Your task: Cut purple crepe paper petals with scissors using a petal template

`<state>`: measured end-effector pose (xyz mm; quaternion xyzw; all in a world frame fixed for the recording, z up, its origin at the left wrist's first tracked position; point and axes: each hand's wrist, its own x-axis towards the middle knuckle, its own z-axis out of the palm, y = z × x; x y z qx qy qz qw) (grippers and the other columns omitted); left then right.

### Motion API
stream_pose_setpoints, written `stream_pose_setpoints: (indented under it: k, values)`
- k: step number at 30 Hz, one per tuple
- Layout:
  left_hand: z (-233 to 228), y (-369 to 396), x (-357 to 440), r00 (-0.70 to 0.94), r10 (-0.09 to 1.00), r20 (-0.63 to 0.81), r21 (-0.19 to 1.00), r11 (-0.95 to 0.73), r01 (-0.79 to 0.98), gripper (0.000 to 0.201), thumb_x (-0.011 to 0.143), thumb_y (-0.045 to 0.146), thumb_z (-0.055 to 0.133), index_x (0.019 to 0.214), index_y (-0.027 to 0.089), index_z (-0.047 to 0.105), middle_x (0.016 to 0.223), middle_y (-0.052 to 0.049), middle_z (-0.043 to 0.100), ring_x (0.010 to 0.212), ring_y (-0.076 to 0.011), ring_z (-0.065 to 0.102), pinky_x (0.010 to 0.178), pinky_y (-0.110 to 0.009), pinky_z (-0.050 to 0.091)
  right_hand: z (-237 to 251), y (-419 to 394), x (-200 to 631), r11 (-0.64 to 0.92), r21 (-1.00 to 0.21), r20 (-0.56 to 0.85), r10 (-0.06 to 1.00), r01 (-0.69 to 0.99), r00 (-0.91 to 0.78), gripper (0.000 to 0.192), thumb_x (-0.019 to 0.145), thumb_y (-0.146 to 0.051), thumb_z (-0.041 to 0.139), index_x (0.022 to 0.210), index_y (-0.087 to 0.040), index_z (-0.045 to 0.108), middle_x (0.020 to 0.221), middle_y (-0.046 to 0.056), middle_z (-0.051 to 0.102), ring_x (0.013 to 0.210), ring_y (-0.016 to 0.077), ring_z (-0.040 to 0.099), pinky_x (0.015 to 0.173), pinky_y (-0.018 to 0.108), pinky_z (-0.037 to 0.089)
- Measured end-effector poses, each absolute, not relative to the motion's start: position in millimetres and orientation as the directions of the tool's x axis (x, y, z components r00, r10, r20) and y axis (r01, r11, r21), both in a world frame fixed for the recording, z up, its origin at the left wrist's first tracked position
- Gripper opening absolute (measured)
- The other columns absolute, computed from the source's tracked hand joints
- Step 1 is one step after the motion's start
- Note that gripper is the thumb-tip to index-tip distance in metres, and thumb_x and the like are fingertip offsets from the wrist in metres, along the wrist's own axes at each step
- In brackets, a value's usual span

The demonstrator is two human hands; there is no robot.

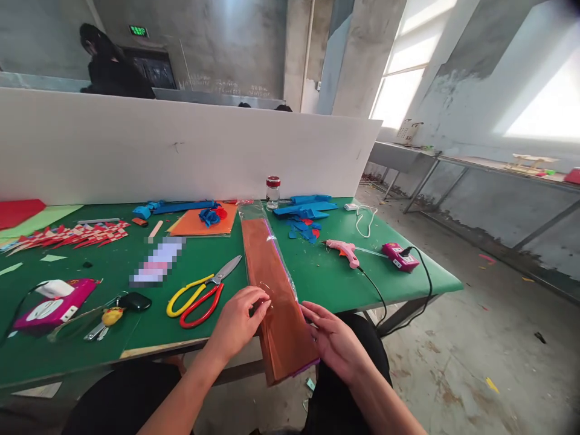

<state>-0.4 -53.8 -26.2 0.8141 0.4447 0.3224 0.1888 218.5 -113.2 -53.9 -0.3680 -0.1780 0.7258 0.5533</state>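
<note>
A long pack of brown-orange paper in clear plastic wrap lies lengthwise across the green table, its near end sticking out over the front edge. My left hand pinches the wrap at the pack's left edge. My right hand rests against the pack's right edge near its lower end, fingers on the plastic. Scissors with yellow and red handles lie just left of my left hand.
A pink glue gun and pink power box with black cord sit right. Blue scraps, a small jar, orange sheet, red-white strips, keys lie about. A white divider backs the table; a person sits beyond.
</note>
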Motion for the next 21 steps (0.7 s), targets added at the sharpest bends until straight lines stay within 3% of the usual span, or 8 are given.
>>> stream_pose_setpoints:
  k: [3,8,12,16,21]
  values:
    - [-31,-57,1,0.432,0.825,0.365,0.524,-0.565,0.638,0.012,0.090,0.020,0.054,0.095,0.023,0.065,0.105,-0.003,0.068,0.101,-0.0190,0.062,0.090,-0.034,0.050,-59,-138,226,-0.335,-0.697,-0.380,0.922,-0.634,-0.070,0.037,0.072,-0.023,0.073,0.108,-0.024,0.062,0.135,0.006,0.060,0.086,0.0171,0.069,0.069,0.030,0.054]
    - [-35,-62,8,0.523,0.778,0.348,0.333,-0.624,0.707,0.023,0.087,0.015,0.059,0.109,0.022,0.062,0.105,-0.004,0.066,0.102,-0.0214,0.058,0.090,-0.037,0.050,-71,-167,221,-0.441,-0.669,-0.412,0.890,-0.598,-0.195,0.039,0.075,-0.031,0.078,0.106,-0.015,0.062,0.093,0.009,0.074,0.076,0.0184,0.072,0.073,0.033,0.057]
    - [-33,-60,18,0.563,0.755,0.337,0.182,-0.638,0.748,0.019,0.091,0.011,0.047,0.084,0.019,0.063,0.085,-0.005,0.063,0.089,-0.0221,0.057,0.079,-0.036,0.049,-74,-170,205,-0.453,-0.664,-0.399,0.888,-0.594,-0.230,0.040,0.072,-0.036,0.082,0.098,-0.011,0.062,0.076,0.010,0.074,0.066,0.0154,0.072,0.068,0.027,0.058]
    - [-28,-64,23,0.582,0.736,0.345,0.191,-0.662,0.724,0.022,0.093,0.010,0.044,0.079,0.019,0.060,0.082,-0.004,0.062,0.084,-0.0197,0.057,0.077,-0.034,0.048,-69,-151,187,-0.395,-0.687,-0.397,0.907,-0.610,-0.140,0.042,0.064,-0.043,0.086,0.082,-0.013,0.062,0.071,0.008,0.074,0.059,0.0130,0.070,0.062,0.023,0.058]
    - [-18,-79,8,0.557,0.725,0.404,0.358,-0.686,0.633,0.013,0.095,0.017,0.048,0.098,0.021,0.060,0.096,-0.003,0.065,0.094,-0.0185,0.057,0.082,-0.033,0.048,-61,-128,175,-0.285,-0.760,-0.340,0.940,-0.584,-0.017,0.047,0.060,-0.051,0.085,0.074,-0.013,0.062,0.070,0.008,0.073,0.054,0.0134,0.067,0.052,0.022,0.056]
